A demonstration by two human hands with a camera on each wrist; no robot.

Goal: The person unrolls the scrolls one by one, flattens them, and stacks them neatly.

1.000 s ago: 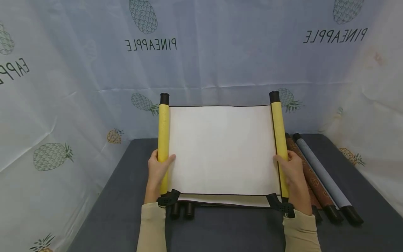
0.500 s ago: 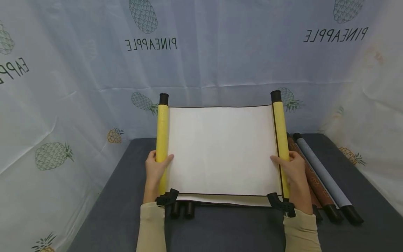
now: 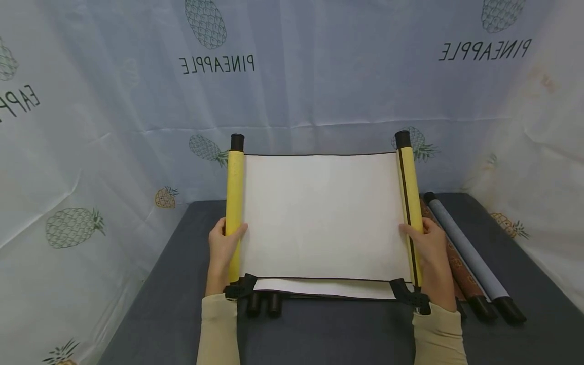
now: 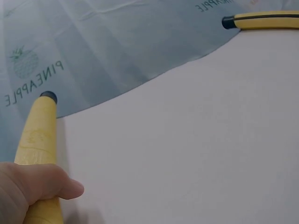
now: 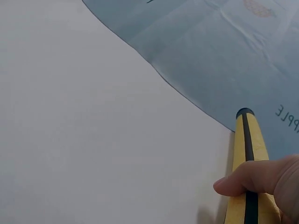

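Observation:
A scroll with a white sheet and yellow rolled ends is held upright and stretched between both hands. My left hand grips its left yellow roll, thumb lying over the front edge of the sheet. Around the right yellow roll, which shows a dark stripe, my right hand is wrapped, thumb in front. Black caps top both rolls. In the left wrist view the thumb crosses the roll; the right wrist view shows the other thumb likewise. Most fingers are hidden behind the rolls.
On the right of the dark table lie a grey-blue roll and brown patterned rolls with black ends. Two dark rod ends poke out beneath the scroll. A pineapple-print curtain surrounds the table.
The right roll has shifted slightly right and turned, so its dark stripe now lies nearer its middle. The left roll moved slightly left, widening the white sheet between the hands.

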